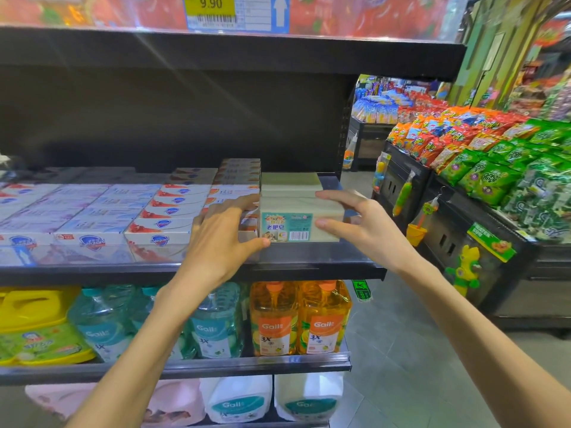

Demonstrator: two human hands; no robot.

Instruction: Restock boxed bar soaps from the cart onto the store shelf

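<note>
Both hands are at the right end of the soap shelf, closing on a beige wrapped soap pack that sits at the shelf's front edge with more of the same pack behind it. The right hand has its fingers over the pack's top right edge and its thumb against the front face just right of the label, so it pinches that corner. The left hand lies with fingers spread and nearly straight across the boxed soaps to the left, its thumb tip touching the pack's lower left front corner; it presses rather than grips. The pack lies flat, its long axis running left to right between the two thumbs, its labelled face with barcode pointing out toward the aisle. The main risk, as I judge it, is that a push from the right hand alone would swing the pack about the left thumb and leave it skewed, or nudge the stacked boxed soaps under the left fingers out of line. A pull outward could also tip it over the shelf lip.
</note>
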